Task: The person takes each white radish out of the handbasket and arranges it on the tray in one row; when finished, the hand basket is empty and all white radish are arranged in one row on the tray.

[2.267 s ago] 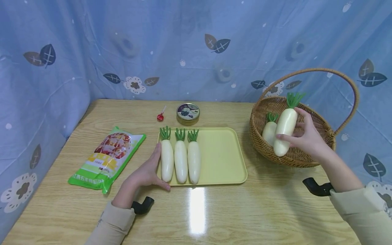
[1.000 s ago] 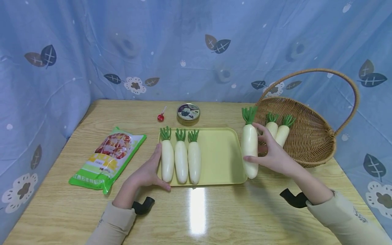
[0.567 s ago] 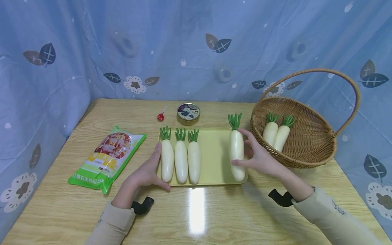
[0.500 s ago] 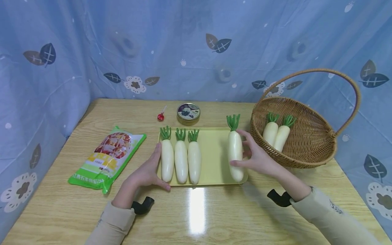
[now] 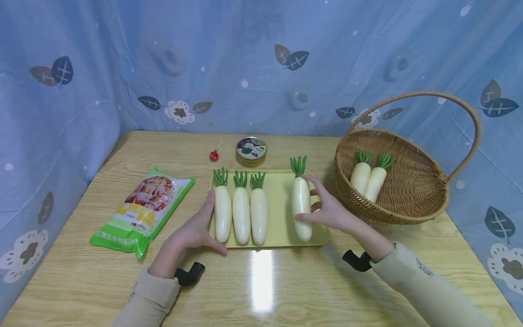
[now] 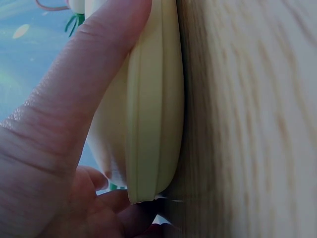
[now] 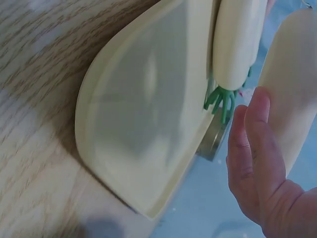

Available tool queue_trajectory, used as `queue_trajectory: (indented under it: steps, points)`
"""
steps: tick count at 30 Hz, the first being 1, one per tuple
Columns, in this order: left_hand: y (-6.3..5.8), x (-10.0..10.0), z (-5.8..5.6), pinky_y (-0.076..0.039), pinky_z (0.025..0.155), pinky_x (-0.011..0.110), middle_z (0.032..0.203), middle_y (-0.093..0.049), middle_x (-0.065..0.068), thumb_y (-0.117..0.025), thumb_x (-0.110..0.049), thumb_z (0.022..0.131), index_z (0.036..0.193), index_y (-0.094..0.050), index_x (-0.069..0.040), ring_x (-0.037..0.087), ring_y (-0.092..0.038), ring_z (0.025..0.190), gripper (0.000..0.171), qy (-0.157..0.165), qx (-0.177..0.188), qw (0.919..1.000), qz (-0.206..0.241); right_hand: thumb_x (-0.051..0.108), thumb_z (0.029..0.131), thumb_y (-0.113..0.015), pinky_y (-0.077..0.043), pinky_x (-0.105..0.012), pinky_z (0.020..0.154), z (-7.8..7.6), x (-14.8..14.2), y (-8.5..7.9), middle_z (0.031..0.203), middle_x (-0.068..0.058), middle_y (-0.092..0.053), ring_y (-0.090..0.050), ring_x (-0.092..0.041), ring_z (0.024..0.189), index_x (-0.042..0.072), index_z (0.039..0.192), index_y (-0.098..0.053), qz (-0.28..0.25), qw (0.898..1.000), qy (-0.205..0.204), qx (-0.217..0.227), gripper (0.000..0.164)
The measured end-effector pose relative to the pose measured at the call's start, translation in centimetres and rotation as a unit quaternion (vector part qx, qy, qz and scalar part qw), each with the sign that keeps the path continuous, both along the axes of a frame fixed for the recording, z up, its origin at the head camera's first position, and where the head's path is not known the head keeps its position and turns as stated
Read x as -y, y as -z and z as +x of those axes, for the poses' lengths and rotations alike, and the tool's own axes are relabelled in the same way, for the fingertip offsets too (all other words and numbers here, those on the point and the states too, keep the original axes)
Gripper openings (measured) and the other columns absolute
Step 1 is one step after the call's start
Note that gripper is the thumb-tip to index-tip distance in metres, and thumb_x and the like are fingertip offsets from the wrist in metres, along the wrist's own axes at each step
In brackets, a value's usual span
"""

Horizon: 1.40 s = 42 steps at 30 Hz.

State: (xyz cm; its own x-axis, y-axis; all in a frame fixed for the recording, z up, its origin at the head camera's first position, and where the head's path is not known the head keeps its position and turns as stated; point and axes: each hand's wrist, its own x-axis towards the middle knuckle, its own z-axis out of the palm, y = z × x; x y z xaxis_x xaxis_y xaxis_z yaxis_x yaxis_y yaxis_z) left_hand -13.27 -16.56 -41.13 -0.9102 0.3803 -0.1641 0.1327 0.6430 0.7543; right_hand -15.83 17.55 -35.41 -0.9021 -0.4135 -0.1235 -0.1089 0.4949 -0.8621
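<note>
My right hand (image 5: 328, 210) grips a white radish (image 5: 301, 206) with green leaf stubs, thumb on the near side and fingers on the far right side. The radish is held above the right part of the yellow tray (image 5: 282, 231); the right wrist view shows it apart from the tray (image 7: 133, 109). Three more white radishes (image 5: 241, 215) lie side by side in the tray's left part. At the tray's front left corner, my left hand (image 5: 196, 229) holds the edge, its thumb (image 6: 94, 64) along the front rim and its fingers by the left side.
At right, a wicker basket (image 5: 421, 181) with a tall arched handle contains two white radishes (image 5: 361, 178). A round tin (image 5: 251, 152) and a red lollipop (image 5: 214, 155) stand behind the tray. Left of it lies a green food packet (image 5: 143, 212). A blue curtain (image 5: 245, 59) hangs behind the table.
My right hand has lifted the radish out of the basket and carried it left over the tray. The left hand has stayed at the tray's corner.
</note>
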Motion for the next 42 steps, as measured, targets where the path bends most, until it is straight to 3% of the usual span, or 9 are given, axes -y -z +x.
queue_trajectory:
  steps: [25,34,42]
  points:
    - [-0.1,0.1,0.1,-0.005,0.110,0.046,0.149,0.015,0.018,-0.090,-0.038,0.042,0.142,0.018,-0.002,0.032,0.007,0.136,0.151,0.006,-0.005,1.0000,0.004,0.009,0.073,-0.076,-0.054,-0.040,0.059,-0.9,3.4,1.7,0.124,-0.029,-0.033,-0.062,-0.026,0.076,0.022,0.144,-0.015,-0.027,0.998,-0.008,0.062,0.094]
    - [-0.1,0.0,0.1,-0.005,0.110,0.046,0.149,0.015,0.018,-0.090,-0.038,0.042,0.142,0.018,-0.003,0.031,0.007,0.137,0.151,0.005,-0.006,1.0000,0.005,0.011,0.071,-0.078,-0.055,-0.036,0.057,-1.4,3.9,2.6,0.121,-0.028,-0.036,-0.062,-0.025,0.075,0.025,0.143,-0.016,-0.018,0.997,-0.007,0.070,0.096]
    - [0.0,0.2,0.1,-0.005,0.109,0.049,0.148,0.015,0.024,-0.090,-0.035,0.044,0.141,0.017,0.003,0.035,0.007,0.136,0.150,0.017,-0.028,0.9993,0.019,0.010,0.071,-0.078,-0.055,-0.036,0.058,-1.5,4.8,2.7,0.122,-0.029,-0.036,-0.061,-0.026,0.078,0.021,0.145,-0.015,-0.009,0.997,-0.013,0.081,0.097]
